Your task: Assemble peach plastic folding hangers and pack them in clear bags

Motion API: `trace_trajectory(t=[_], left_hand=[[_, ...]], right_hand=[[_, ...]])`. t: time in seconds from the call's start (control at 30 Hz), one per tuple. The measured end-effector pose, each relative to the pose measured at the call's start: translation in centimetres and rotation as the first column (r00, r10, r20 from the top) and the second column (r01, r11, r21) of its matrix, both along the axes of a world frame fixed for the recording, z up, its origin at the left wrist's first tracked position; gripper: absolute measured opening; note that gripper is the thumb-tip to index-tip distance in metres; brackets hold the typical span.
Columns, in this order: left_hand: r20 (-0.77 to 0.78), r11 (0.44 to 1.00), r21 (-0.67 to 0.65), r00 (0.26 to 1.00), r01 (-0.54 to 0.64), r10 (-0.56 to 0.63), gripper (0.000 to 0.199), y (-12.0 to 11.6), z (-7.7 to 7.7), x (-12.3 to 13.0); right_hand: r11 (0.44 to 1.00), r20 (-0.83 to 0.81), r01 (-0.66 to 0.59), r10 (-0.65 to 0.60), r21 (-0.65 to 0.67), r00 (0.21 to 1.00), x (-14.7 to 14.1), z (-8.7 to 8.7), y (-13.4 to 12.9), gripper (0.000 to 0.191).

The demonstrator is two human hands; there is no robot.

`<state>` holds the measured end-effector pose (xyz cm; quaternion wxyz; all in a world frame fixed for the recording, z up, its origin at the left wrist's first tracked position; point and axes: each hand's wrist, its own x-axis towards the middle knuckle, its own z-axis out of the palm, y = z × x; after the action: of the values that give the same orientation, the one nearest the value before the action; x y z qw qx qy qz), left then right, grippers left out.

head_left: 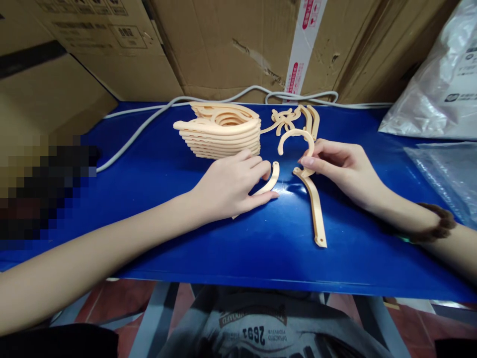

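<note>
My right hand pinches a cream plastic hanger hook between thumb and fingers, its curve opening down and to the left. The hook's lower end meets the top of a hanger arm that slants toward the table's front edge; whether the two are joined I cannot tell. My left hand has its fingers curled around a second, curved hanger arm, part of which is hidden under the palm. Just beyond my left hand stands a stack of cream folding hangers.
Loose hanger parts lie behind the hook on the blue table. A white cable runs along the back, before cardboard boxes. Plastic bags occupy the right side. A pixelated dark area covers the left.
</note>
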<state>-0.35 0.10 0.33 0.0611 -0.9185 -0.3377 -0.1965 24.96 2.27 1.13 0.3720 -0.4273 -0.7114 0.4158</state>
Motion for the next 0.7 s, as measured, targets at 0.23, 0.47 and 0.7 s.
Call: trace_trajectory(t=[0.23, 0.47, 0.7], left_hand=[[0.004, 0.981, -0.188, 0.998, 0.056, -0.056, 0.017, -0.53, 0.33, 0.07], [0.057, 0.989, -0.142, 0.998, 0.049, -0.041, 0.007, -0.63, 0.02, 0.29], [0.17, 0.98, -0.194, 0.985, 0.036, -0.002, 0.004, -0.47, -0.08, 0.37]], right_hand=[[0.998, -0.037, 0.05, -0.049, 0.033, 0.998, 0.02, -0.2, 0.11, 0.026], [0.992, -0.11, 0.117, -0.111, 0.044, 0.988, 0.05, -0.37, 0.19, 0.021], [0.999, -0.041, 0.016, -0.015, 0.029, 0.999, 0.21, -0.6, 0.33, 0.022]])
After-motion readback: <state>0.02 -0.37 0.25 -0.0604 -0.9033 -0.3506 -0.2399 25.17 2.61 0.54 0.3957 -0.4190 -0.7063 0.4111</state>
